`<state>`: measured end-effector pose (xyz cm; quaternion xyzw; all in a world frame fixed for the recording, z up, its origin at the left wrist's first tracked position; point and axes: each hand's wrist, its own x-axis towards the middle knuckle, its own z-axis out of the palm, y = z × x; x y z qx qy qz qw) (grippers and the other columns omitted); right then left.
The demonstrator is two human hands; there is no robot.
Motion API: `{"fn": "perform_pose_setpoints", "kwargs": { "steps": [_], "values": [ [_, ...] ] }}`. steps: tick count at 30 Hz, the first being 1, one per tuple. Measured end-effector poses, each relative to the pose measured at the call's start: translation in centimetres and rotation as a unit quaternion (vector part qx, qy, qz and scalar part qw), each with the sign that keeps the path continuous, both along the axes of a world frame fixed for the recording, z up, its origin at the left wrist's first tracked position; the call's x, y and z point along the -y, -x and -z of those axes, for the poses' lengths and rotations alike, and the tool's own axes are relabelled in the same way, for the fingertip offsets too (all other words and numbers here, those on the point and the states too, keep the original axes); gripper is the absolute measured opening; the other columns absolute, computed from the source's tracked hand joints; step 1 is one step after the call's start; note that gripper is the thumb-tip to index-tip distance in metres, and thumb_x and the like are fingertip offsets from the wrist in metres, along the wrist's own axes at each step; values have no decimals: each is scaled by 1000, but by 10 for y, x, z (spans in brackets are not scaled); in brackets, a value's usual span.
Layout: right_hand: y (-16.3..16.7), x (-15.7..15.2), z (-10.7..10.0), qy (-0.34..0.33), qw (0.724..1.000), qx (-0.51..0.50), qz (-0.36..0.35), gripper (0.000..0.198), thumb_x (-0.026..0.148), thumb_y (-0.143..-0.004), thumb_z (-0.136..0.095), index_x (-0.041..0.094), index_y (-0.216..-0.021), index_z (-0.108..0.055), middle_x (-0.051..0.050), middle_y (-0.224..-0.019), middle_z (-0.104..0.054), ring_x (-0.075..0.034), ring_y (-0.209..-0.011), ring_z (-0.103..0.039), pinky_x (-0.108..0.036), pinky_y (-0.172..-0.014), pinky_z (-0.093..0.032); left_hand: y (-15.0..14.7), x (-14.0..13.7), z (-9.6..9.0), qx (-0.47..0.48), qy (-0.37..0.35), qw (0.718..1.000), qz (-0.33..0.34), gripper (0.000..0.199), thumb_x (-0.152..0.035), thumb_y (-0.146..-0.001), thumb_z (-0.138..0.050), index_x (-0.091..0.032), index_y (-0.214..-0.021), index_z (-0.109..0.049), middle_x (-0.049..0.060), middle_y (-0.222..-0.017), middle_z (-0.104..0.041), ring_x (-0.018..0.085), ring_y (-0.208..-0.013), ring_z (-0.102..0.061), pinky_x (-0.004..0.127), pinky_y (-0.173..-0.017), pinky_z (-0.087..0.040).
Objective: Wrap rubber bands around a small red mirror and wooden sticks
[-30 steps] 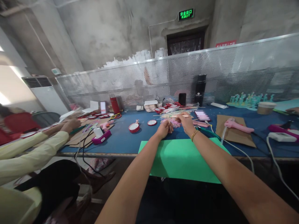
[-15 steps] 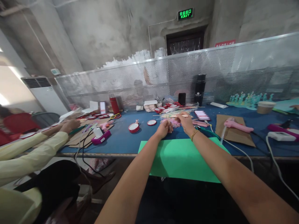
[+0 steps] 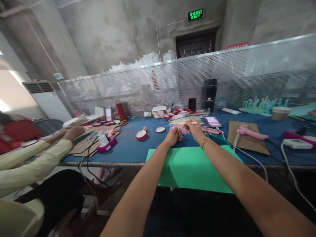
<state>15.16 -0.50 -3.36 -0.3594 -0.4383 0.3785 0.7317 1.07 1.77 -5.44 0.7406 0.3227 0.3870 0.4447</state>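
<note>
My left hand (image 3: 173, 136) is closed, its fingers curled together beside a heap of thin pink strands (image 3: 185, 130); whatever they pinch is too small to make out. Close by on the right, my right hand (image 3: 196, 130) grips a pale slim stick (image 3: 195, 123), whose end pokes out past the knuckles. Both hands are over the blue table (image 3: 130, 148). A bright green sheet (image 3: 197, 171) lies under my forearms and hangs over the front edge. Behind the hands are more thin pale sticks and pink pieces.
To the right, a pink glue gun (image 3: 251, 132) rests on cardboard (image 3: 233, 131), with cables trailing off the edge. Left of my hands are a round red tin (image 3: 141, 135) and a red-rimmed lid (image 3: 160, 129). A co-worker's hands (image 3: 74, 132) are at the far left. A black flask (image 3: 211, 95) stands behind.
My right hand has shifted slightly left with the stick, closer to my left hand. The left hand stays nearly where it was.
</note>
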Motion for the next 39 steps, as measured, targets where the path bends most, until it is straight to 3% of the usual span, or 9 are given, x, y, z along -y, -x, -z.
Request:
{"fn": "perform_pose_setpoints", "kwargs": {
  "steps": [5, 13, 20, 39],
  "values": [
    [-2, 0, -2, 18, 999, -7, 34, 25, 38, -60, -71, 21, -60, -53, 3, -51, -61, -11, -48, -57, -23, -50, -43, 0, -1, 1, 0, -2, 1000, 0, 25, -36, -90, -46, -17, -75, -49, -1, -60, -58, 7, -46, -50, 20, -48, -39],
    [3, 3, -2, 6, 1000, -7, 1, 22, 35, -60, -71, 20, -60, -55, 2, -52, -63, -11, -48, -57, -22, -49, -43, 2, -4, 5, -1, -2, 1000, 2, 23, -35, -90, -44, -17, -76, -48, -1, -61, -59, 7, -46, -50, 21, -49, -41],
    [-2, -2, 4, 11, 999, -16, 32, 21, 35, -61, -71, 20, -60, -56, 2, -51, -64, -12, -48, -57, -23, -48, -42, 1, -2, 7, -4, -9, 1000, -1, 25, -34, -91, -42, -16, -75, -49, 0, -62, -58, 7, -48, -51, 21, -50, -42],
    [1, 5, -1, 16, 1000, -10, 21, 24, 38, -60, -72, 21, -59, -55, 1, -52, -64, -13, -48, -56, -25, -49, -43, 2, -1, 6, -11, -1, 1000, -5, 22, -31, -91, -40, -17, -77, -49, 0, -62, -59, 8, -46, -50, 22, -51, -41]
  ]
}}
